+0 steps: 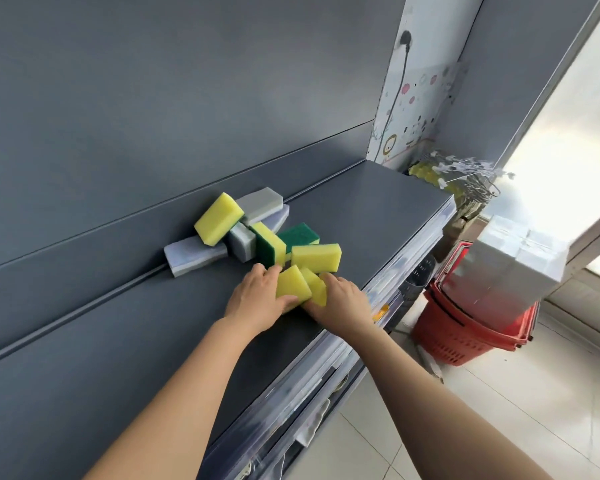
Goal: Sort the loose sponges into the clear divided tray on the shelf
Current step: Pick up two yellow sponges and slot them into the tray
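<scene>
A pile of loose sponges lies on the dark grey shelf (pixel 361 209). Several are yellow with a green scouring side, such as the one at the back (pixel 218 219) and another (pixel 316 258) near my hands. Grey sponges (pixel 260 204) lie behind and beside them. My left hand (pixel 258 299) grips a yellow sponge (pixel 291 284) standing on edge. My right hand (pixel 340 301) presses a second yellow sponge (pixel 317 287) against it. No clear divided tray can be made out on the shelf top.
The shelf's front edge (pixel 406 258) runs down to the right with clear plastic strips below it. Stacked red baskets (pixel 465 327) holding a white box (pixel 513 268) stand on the tiled floor at the right. A bundle of hooks (pixel 465 174) sits past the shelf's far end.
</scene>
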